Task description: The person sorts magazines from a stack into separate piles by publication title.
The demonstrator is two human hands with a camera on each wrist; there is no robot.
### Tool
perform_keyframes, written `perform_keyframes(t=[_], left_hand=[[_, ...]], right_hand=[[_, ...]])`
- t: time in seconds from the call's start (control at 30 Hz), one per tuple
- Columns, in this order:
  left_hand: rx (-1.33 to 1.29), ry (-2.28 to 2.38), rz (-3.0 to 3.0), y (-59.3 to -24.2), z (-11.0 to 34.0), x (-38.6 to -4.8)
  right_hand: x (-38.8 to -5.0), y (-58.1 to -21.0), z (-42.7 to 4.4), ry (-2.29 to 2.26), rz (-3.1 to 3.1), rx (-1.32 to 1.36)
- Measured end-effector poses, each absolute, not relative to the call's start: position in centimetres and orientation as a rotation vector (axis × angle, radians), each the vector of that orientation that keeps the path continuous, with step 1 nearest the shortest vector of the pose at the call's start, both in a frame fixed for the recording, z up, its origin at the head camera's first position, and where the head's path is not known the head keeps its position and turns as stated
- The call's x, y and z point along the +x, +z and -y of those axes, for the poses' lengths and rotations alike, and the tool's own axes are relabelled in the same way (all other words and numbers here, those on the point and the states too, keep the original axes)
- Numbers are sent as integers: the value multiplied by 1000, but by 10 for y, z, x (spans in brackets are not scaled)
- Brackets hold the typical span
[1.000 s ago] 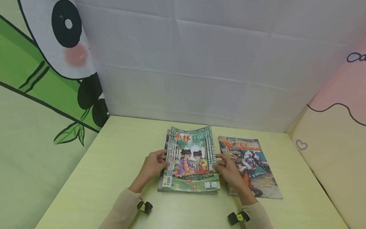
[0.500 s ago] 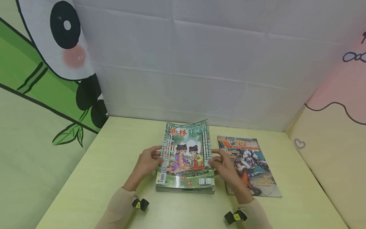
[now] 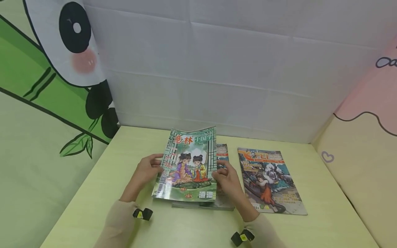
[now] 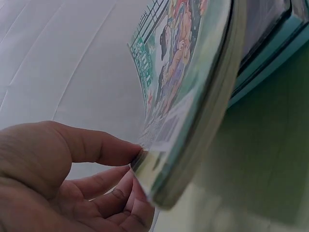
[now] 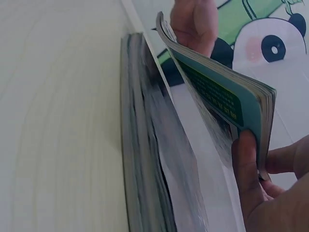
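Note:
A green magazine (image 3: 189,165) with two cartoon children on its cover is held up by both hands, tilted and slightly bowed. My left hand (image 3: 146,170) pinches its left edge; in the left wrist view the thumb and fingers (image 4: 104,147) grip a corner by the spine. On the opposite edge my right hand (image 3: 227,177) pinches it, thumb on one side and fingers on the other, as the right wrist view shows. Beneath and a little to the right lies a stack of magazines (image 3: 222,151), apart from the lifted one and partly hidden by it.
Another magazine (image 3: 270,181) with an orange title band lies flat to the right on the pale yellow table (image 3: 102,193). A white wall (image 3: 198,69) rises behind the table's back edge. Printed side panels (image 3: 366,165) flank it.
The green magazine has risen off the stack and shifted left in both hands, baring the right part of the magazines below. The single magazine on the right stays put.

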State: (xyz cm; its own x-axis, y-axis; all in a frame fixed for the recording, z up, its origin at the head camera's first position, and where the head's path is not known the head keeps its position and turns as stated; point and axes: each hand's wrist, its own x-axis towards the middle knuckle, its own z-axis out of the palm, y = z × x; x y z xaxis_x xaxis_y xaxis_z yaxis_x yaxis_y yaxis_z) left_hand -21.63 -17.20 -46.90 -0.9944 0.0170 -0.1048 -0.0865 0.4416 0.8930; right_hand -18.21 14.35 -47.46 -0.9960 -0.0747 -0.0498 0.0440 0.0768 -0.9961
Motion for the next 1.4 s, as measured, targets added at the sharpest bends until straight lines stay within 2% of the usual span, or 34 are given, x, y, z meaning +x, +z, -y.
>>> perform_keyframes(t=[0.87, 1.4], left_hand=[[-257, 1492, -2582, -468, 270, -220], [-359, 1424, -2619, -473, 309, -213]], right_hand=[[-186, -484, -41, -2095, -2175, -95], [-190, -495, 10, -2050, -2199, -92]])
